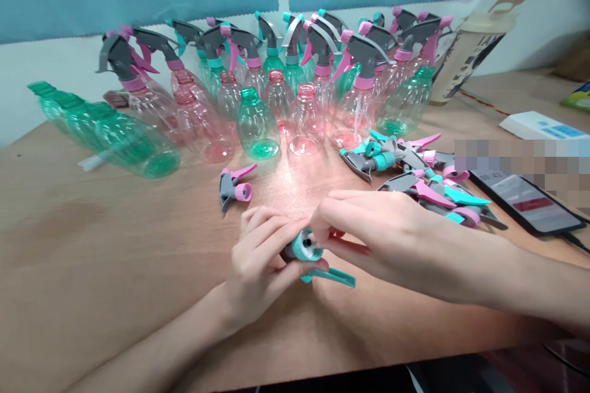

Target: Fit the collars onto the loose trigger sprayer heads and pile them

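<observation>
My left hand point(262, 258) is wrapped round a trigger spray head point(308, 245) with a grey body, a teal collar and a teal trigger. The collar's open end faces up toward me, with a dark hole in its middle. Fingers of my right hand point(364, 227) are pinched together at the right rim of that collar; whatever they hold, if anything, is hidden. Just beyond my left hand lies a grey and pink spray head point(235, 189). To the right, behind my right hand, is a pile of loose spray heads point(415, 171) in grey, pink and teal.
Pink and green clear bottles point(306, 125) stand in rows at the back, many topped with spray heads. Green bottles point(124, 134) lean or lie at left. A phone point(530, 202), a white box point(544, 128) and a tall cup point(470, 42) are at right on the wooden table point(92, 245).
</observation>
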Action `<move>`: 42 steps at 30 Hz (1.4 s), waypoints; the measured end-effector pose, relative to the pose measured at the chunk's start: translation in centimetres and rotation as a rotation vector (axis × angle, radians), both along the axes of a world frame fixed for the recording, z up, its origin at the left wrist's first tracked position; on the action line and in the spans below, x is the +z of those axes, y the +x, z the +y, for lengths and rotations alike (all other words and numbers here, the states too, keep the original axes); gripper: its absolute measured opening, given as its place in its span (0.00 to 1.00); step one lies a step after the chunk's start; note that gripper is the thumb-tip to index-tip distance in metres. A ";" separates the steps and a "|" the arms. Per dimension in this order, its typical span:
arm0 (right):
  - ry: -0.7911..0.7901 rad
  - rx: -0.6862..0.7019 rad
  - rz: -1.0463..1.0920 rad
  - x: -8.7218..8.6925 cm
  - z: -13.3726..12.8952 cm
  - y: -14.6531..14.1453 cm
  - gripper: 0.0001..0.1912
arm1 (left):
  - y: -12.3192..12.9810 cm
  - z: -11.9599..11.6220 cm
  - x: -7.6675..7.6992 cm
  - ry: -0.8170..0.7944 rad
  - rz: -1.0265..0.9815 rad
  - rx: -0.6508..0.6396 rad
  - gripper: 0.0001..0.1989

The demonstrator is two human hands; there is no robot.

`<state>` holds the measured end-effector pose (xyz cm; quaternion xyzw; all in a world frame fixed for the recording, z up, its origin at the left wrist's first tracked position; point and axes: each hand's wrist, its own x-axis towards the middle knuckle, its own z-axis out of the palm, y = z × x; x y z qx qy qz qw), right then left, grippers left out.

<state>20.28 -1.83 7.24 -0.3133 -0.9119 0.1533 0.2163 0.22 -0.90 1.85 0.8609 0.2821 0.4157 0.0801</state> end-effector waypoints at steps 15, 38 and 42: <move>0.001 -0.114 0.066 0.3 0.8 0.4 0.06 | -0.1 0.0 0.0 -0.009 -0.011 -0.021 0.11; -0.051 -0.053 0.146 0.4 0.4 0.0 0.04 | -0.2 -0.2 0.0 -0.052 -0.031 -0.018 0.11; -0.034 -0.081 0.058 1.6 -0.3 0.6 0.02 | -0.1 -0.5 0.2 -0.029 -0.064 -0.035 0.11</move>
